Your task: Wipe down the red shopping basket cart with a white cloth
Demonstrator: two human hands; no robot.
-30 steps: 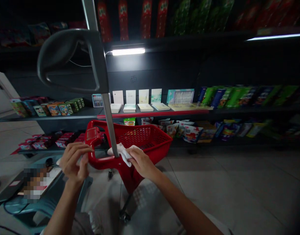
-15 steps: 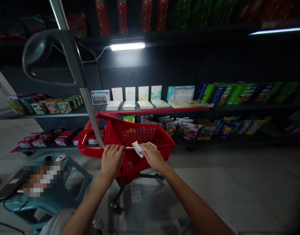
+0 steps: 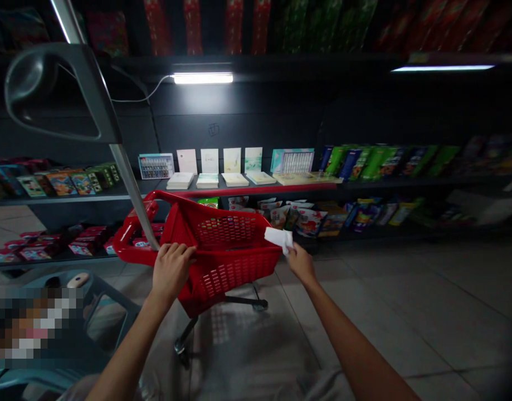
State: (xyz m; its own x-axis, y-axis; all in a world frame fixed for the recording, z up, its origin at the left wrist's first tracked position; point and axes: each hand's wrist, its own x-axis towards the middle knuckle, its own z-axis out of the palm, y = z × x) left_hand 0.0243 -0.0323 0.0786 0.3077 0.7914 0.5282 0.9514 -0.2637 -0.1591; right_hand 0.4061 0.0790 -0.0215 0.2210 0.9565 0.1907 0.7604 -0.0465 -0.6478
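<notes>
A red plastic shopping cart (image 3: 234, 273) stands before me, its handle to the left and its basket front to the right. My left hand (image 3: 172, 273) is closed over the near rim of the basket, close to the handle end. Between the fingers of my right hand (image 3: 301, 263) is a white cloth or tissue (image 3: 278, 238), lying against the front corner of the rim. The fingertips under it are partly hidden. A metal pole (image 3: 130, 178) with a grey loop-shaped grip (image 3: 107, 122) rises by the cart's handle.
Behind the cart, a shelf (image 3: 256, 189) bears notebooks, pen sets and snack packs. Bagged snacks (image 3: 310, 221) and red boxes (image 3: 88, 239) fill the lower level. A lit tube lamp (image 3: 203, 78) hangs above. At lower left stands a blue-grey plastic stool (image 3: 113, 301) with blurred-out items on it.
My right hand has slid the white cloth along the rim rightward to the basket's front corner. My left hand keeps its hold on the rim. The whole view has shifted slightly right.
</notes>
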